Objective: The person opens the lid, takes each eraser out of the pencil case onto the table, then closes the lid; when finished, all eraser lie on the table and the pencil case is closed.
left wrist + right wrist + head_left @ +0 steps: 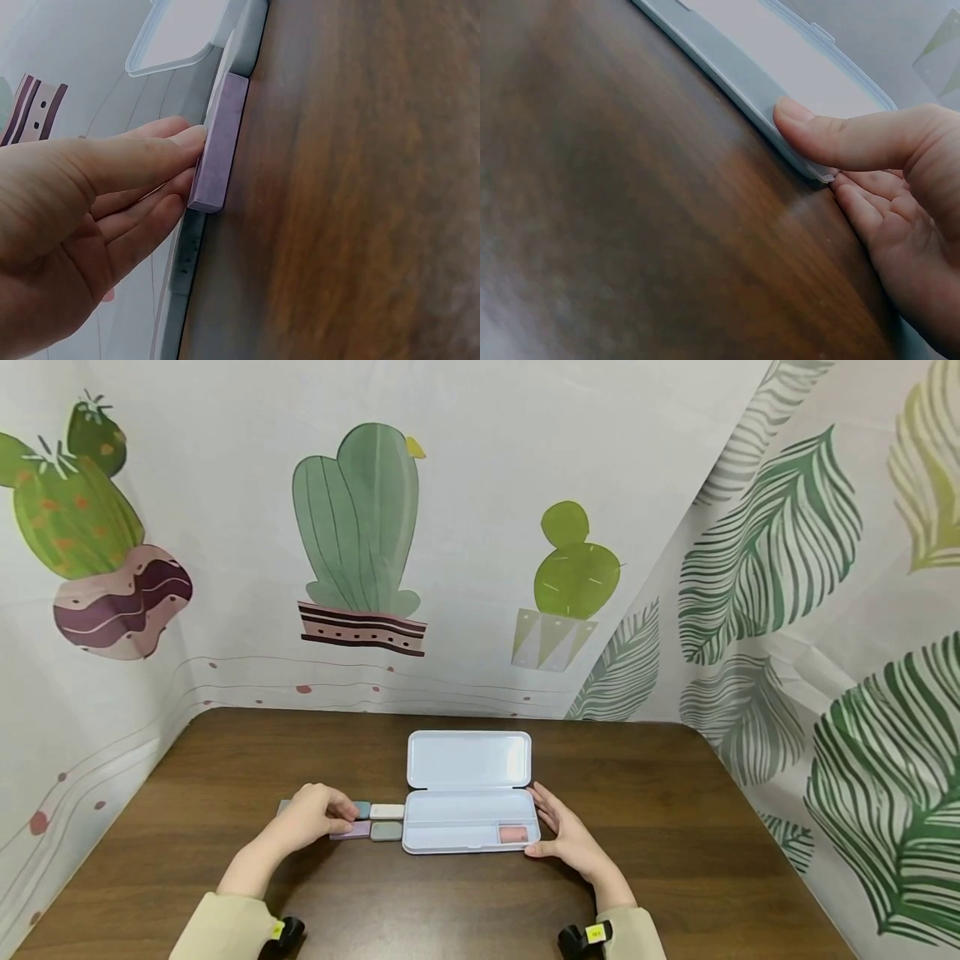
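Note:
A pale blue pencil case [450, 838] lies on the table with its lid [468, 760] open. Inside, a pink block [513, 834] sits in the small front right compartment. Left of the case are two rows of small flat blocks: a white one [387, 812] and a blue one [363, 810] behind, a grey-green one [386, 832] and a purple one [222, 146] in front. My left hand [315, 814] is over their left end, thumb at the purple block's upper edge; I cannot tell whether it pinches a block. My right hand [567, 839] holds the case's right end, thumb on its front corner.
The brown wooden table [465, 902] reaches back to a hanging cloth [480, 527] printed with cacti and leaves. Another greyish block [283, 806] shows behind the left hand. Black bands [283, 935] sit at both sleeves.

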Available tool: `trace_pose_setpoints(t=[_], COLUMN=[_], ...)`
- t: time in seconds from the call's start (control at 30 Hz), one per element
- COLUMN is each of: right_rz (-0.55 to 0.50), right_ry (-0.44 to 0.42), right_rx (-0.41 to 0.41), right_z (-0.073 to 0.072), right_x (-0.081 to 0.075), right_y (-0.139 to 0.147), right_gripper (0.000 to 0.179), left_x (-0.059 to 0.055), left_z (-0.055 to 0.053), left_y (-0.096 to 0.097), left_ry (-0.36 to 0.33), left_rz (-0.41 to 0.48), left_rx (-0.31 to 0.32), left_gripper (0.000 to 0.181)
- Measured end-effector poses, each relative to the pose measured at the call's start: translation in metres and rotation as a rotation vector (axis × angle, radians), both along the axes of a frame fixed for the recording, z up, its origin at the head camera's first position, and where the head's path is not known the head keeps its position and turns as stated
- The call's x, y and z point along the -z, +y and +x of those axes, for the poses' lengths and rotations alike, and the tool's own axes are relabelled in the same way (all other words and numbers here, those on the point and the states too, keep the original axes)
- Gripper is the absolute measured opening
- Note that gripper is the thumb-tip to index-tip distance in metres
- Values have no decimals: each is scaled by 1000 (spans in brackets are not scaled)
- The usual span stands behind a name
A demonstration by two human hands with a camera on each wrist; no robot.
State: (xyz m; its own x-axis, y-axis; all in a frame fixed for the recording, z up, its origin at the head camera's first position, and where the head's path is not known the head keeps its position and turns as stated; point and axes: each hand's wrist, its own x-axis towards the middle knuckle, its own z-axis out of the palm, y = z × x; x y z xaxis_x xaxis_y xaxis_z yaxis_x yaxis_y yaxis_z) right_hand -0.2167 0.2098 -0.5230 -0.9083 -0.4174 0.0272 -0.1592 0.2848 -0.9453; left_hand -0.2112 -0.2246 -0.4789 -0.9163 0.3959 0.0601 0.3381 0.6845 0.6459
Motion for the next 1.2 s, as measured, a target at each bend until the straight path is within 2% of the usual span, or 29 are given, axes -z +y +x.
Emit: trace_pose_setpoints(t=[0.17,0.43,0.63,0.77,0.93,1.2], right_rz=[-4,-19,-26,-28,-25,-17], right_ry=[4,17,17,11,6,0], right_rx=[-8,-15,-18,-19,-16,-16], right_z=[0,0,0,0,0,0], right_x=[0,2,3,2,1,1], right_y=[0,2,2,2,2,1], right_gripper=[106,106,104,105,105,104], left_x=[1,-1,-2,-1,-3,-9], left_z=[1,1,-1,-3,-4,-3], left_y=[1,9,23,35,57,99], left_ry=[-1,38,134,184,204,193], left_rz=[17,50,71,98,111,102], left_rx=[-11,-26,-74,-93,-55,42], left_gripper=[11,17,8,12,16,18])
